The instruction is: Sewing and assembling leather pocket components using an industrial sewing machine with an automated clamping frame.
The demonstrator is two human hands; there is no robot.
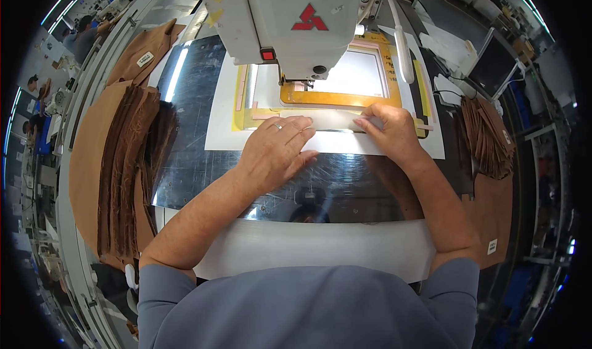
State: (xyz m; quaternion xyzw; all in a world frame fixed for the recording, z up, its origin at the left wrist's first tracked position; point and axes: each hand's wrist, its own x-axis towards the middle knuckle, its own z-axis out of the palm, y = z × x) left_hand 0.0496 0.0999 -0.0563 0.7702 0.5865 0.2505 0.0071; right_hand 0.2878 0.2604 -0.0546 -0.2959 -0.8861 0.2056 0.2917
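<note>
Whitish strip (336,119): between the hands, on the near side of the amber frame (393,71).
Left hand (280,148): laid palm-down at the strip's left, thumb apart.
Right hand (394,133): thumb and forefinger narrowed at the strip's right; grip cannot be told.
Strip's handling: probably light, thin, easily creased; best held by its ends.
Machine head (302,22): hides the frame's upper left.
Strip's ends: obscured by fingers.
</note>
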